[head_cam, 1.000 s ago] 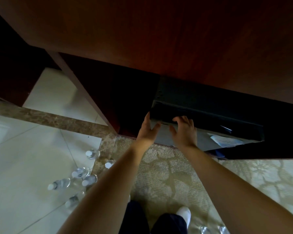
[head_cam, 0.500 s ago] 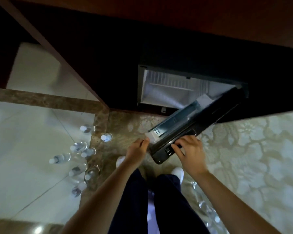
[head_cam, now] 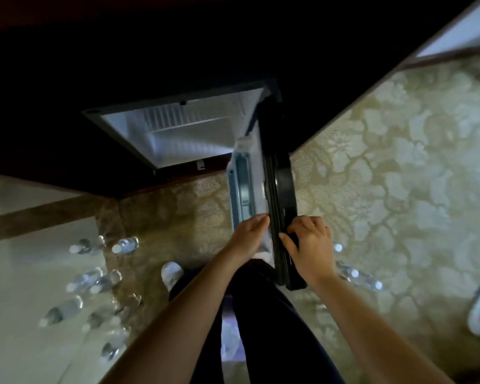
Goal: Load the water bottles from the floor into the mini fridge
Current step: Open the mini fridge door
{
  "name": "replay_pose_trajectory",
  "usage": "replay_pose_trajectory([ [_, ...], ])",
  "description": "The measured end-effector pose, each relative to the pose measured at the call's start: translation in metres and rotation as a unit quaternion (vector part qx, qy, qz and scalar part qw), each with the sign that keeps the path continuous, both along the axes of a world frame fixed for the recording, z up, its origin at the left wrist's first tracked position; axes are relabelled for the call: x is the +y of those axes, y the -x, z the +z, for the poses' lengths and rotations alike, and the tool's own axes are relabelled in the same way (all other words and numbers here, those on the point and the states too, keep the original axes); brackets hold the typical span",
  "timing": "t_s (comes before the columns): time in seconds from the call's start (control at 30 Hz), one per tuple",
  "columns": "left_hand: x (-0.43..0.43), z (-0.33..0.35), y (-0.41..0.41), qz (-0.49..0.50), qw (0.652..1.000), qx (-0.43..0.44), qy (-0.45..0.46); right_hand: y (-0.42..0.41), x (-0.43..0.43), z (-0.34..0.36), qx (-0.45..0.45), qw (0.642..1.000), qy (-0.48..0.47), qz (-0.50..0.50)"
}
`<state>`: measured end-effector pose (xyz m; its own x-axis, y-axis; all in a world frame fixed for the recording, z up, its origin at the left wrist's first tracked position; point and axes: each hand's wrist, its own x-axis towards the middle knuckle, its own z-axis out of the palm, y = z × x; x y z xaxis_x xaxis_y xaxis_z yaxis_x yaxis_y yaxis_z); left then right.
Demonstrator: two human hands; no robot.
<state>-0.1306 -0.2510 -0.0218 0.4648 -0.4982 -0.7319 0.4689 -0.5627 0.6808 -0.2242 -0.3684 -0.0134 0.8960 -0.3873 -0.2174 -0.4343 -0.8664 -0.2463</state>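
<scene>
The black mini fridge with its white lined interior (head_cam: pixel 133 131) stands open ahead of both hands, and its black door with a pale inner liner (head_cam: pixel 277 189) is swung out between them. The right hand (head_cam: pixel 309 245) grips the door's outer edge with curled fingers, while the left hand (head_cam: pixel 251 235) lies with straight fingers against the liner. What shows of the interior holds no bottles, so only the opening step looks done. The clear plastic water bottles with white caps (head_cam: pixel 94 278) lie scattered well to the left of the left hand, where pale tiled floor (head_cam: pixel 25 273) meets the beige patterned carpet (head_cam: pixel 399 189). A few more (head_cam: pixel 355 275) lie just right of the right hand. Every bottle appears still to be loaded.
</scene>
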Motion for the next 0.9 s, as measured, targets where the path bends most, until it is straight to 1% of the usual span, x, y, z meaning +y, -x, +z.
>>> replay_pose_trajectory([
  [0.1,-0.031,0.003,0.006,0.017,1.000,0.016,-0.007,0.018,-0.028,-0.002,-0.015,1.000,0.021,-0.001],
  [0.23,-0.075,0.008,0.013,-0.016,0.999,0.037,-0.013,0.036,-0.073,-0.003,-0.019,0.998,0.052,-0.028],
  [0.33,-0.105,0.009,0.015,-0.030,0.999,0.043,-0.013,0.041,-0.101,-0.004,-0.001,0.997,0.041,-0.059],
  [0.47,-0.151,0.007,0.017,-0.051,0.998,0.036,-0.014,0.034,-0.135,-0.008,0.031,0.992,0.046,-0.116],
  [0.57,-0.182,0.004,0.015,-0.058,0.998,0.022,-0.011,0.023,-0.162,-0.007,0.020,0.990,0.053,-0.131],
  [0.67,-0.211,0.004,0.011,-0.054,0.998,0.011,-0.012,0.009,-0.189,-0.003,0.047,0.988,0.044,-0.141],
  [0.73,-0.226,0.005,0.007,-0.049,0.999,0.010,-0.011,0.001,-0.204,-0.002,0.040,0.988,0.043,-0.140],
  [0.9,-0.239,0.004,0.001,-0.051,0.999,0.016,-0.005,-0.014,-0.224,0.000,0.039,0.987,0.026,-0.152],
])
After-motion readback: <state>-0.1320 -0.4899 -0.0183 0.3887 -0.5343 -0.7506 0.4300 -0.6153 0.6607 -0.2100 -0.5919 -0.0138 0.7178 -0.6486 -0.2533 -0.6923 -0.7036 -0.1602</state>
